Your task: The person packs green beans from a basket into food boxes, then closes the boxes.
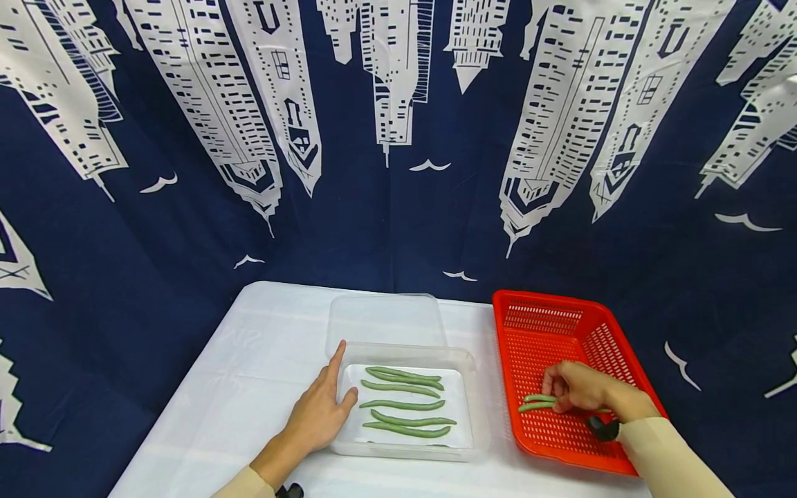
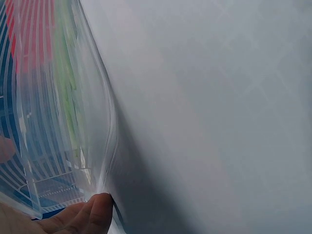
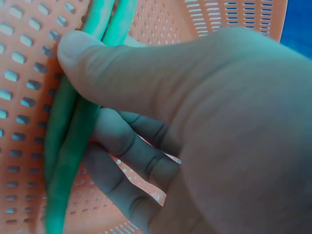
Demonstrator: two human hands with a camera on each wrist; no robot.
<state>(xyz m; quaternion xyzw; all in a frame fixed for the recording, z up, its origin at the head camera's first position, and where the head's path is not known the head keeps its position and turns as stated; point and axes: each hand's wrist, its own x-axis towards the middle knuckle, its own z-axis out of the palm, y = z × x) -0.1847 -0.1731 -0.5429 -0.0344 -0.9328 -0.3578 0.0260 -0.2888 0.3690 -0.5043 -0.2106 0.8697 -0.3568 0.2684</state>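
In the red basket [image 1: 560, 346], my right hand [image 1: 582, 387] pinches two green beans [image 1: 537, 403] between thumb and fingers. The right wrist view shows the thumb laid across the two green beans [image 3: 73, 131], which lie side by side over the perforated basket floor [image 3: 22, 117]. My left hand [image 1: 317, 411] rests along the left side of a clear plastic container [image 1: 476, 415], index finger extended and thumb at the rim. Several green beans [image 1: 407, 406] lie in rows across the container. In the left wrist view, fingertips [image 2: 102, 207] touch the container's ribbed wall [image 2: 44, 122].
A clear flat lid [image 1: 386, 318] lies behind the container on the white table [image 1: 249, 360]. A dark blue cloth [image 1: 386, 228] printed with white buildings hangs behind the table. The red basket stands at the table's right edge.
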